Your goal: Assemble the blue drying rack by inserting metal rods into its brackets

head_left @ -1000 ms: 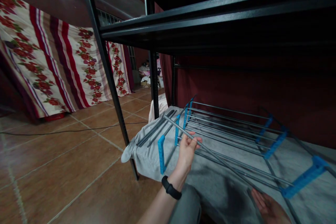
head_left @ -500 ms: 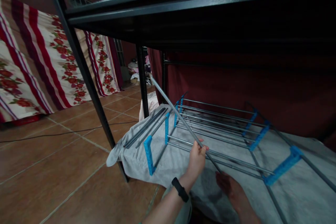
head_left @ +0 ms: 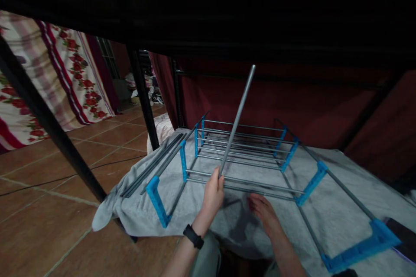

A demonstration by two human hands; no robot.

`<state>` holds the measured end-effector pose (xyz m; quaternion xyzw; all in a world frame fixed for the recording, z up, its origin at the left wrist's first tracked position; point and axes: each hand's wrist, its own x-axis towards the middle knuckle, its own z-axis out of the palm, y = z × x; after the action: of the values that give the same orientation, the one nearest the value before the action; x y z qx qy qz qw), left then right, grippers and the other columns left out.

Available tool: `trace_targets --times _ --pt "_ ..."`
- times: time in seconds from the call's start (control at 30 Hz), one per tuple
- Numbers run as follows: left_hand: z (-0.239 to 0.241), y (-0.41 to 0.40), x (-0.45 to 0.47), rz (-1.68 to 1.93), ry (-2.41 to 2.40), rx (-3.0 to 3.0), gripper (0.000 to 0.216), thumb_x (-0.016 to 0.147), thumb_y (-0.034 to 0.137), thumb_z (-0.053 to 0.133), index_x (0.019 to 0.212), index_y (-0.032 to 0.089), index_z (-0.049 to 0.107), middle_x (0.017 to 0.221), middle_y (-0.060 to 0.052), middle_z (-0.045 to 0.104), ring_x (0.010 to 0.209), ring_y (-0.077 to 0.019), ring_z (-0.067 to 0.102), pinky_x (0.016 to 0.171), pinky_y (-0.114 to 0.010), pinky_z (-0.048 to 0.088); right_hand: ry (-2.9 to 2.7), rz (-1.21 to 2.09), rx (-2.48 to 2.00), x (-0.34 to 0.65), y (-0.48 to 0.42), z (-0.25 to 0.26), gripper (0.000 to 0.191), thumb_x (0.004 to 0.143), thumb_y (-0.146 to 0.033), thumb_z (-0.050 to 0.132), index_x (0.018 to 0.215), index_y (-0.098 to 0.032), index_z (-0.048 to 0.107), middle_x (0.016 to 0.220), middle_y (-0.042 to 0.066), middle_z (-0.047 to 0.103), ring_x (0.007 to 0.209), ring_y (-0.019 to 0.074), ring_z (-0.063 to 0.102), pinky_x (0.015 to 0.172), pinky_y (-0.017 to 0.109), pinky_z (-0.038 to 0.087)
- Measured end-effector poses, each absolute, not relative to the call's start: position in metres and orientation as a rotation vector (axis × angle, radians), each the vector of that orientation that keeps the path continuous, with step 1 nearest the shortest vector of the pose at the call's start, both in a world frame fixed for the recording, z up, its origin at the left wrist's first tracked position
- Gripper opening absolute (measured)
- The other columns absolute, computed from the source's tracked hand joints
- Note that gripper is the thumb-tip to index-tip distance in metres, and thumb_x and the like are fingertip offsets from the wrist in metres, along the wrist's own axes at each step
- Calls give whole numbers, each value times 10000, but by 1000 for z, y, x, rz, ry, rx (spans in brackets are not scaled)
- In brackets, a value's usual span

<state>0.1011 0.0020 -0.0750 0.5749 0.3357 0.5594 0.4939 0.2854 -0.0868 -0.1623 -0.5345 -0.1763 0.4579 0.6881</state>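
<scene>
My left hand (head_left: 213,194) is closed around the lower end of a grey metal rod (head_left: 236,120), which stands nearly upright, tilted to the right, its top near the dark frame above. My right hand (head_left: 262,210) lies close beside it on the grey cloth (head_left: 208,218), fingers stretched out, holding nothing. Just beyond both hands lies a rack of grey rods and blue plastic connectors (head_left: 242,151), flat on the cloth. A black band (head_left: 193,236) sits on my left wrist.
Several loose grey rods (head_left: 156,164) lie on the cloth at the left. A black metal bunk frame (head_left: 143,91) runs overhead with posts at the left. Dark red fabric (head_left: 292,104) hangs behind. Floral cloth (head_left: 74,73) and tiled floor (head_left: 48,207) are at the left.
The rod swung from lying low and pointing left to standing nearly upright in my left hand. My right hand moved up beside the left. The view turned to the right.
</scene>
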Motion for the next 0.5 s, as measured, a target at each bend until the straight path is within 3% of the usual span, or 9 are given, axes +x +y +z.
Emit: trace_targets --times 0.3,0.5 --pt "-101 18 102 1195 838 1572 195 708 331 733 896 278 732 915 -65 727 971 -298 637 930 -399 466 -346 845 -1057 315 -74 -149 451 586 -435 840 926 -184 682 881 60 749 799 195 678 783 337 519" --pt "-128 28 93 1096 872 1963 203 758 443 676 863 277 724 868 -61 727 846 -293 660 826 -407 511 -285 749 -949 348 -66 -138 434 647 -400 800 1008 -206 658 976 52 744 896 190 677 835 341 527"
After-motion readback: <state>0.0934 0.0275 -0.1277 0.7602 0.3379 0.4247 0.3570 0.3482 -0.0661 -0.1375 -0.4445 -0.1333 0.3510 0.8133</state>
